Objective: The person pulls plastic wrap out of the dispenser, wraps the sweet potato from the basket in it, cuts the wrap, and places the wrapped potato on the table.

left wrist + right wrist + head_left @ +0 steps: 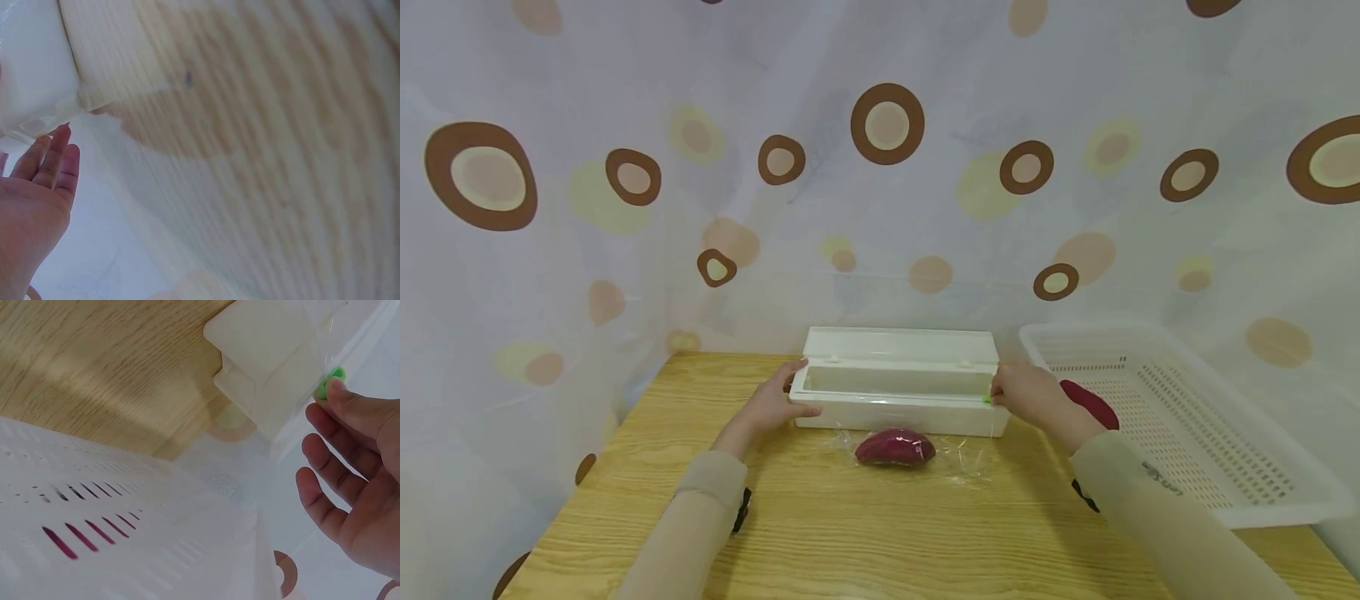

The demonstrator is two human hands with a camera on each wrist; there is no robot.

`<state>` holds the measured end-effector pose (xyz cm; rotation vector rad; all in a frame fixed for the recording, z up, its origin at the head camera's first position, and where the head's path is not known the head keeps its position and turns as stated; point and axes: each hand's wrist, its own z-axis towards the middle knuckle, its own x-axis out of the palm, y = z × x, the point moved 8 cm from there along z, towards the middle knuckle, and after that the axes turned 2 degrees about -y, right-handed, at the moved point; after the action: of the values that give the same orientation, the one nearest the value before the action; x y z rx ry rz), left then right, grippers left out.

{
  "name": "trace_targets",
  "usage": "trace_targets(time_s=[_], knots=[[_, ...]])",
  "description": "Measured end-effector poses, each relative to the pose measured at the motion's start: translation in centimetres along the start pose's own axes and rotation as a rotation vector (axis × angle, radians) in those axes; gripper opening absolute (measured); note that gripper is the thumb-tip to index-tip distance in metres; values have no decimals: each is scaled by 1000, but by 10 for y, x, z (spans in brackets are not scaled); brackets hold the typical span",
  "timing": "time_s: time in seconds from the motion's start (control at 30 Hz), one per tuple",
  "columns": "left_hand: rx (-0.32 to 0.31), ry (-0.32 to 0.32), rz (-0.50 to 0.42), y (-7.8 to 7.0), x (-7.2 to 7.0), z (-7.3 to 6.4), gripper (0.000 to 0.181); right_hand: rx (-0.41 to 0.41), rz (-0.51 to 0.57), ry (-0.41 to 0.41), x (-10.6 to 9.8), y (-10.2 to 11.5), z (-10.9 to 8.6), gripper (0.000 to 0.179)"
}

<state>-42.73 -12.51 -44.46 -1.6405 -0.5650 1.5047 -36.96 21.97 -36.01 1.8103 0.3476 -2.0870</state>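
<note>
A white cling film dispenser box [898, 417] lies lengthwise across the table with its lid [898, 342] raised at the back. At its left end, my left hand [771, 404] grips the box, thumb in front and fingers behind. My right hand [1028, 392] is at the right end, where thumb and forefinger pinch a small green slide cutter [332, 378]; its other fingers are loosely bent. Clear film [966, 460] comes down over the box's front. A purple sweet potato [895, 447] lies on or in this film, just in front of the box; which one I cannot tell.
To the right stands a white slotted plastic basket [1285, 442], with another purple sweet potato [1090, 404] by its left side, partly hidden by my right arm. The wooden table [880, 533] ends at a patterned curtain [850, 208] behind the box.
</note>
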Motion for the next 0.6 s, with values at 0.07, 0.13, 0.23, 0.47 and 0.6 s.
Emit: trace_targets(time_s=[0.07,0.13,0.23,0.47,0.6], knots=[[2,-2,4,1,0,1,97,-1,-40,-19,0,1,-1,25],[4,-4,8,1,0,1,97,-9,-86,-46,-1,1,-1,23],[3,-5,9,0,0,1,97,-35,-156,-86,-2,3,-3,15],[3,-5,-4,0,0,0,97,-63,-248,-124,-4,6,-6,10],[-1,-5,0,2,-1,0,97,-22,-218,-125,-8,3,-9,12]])
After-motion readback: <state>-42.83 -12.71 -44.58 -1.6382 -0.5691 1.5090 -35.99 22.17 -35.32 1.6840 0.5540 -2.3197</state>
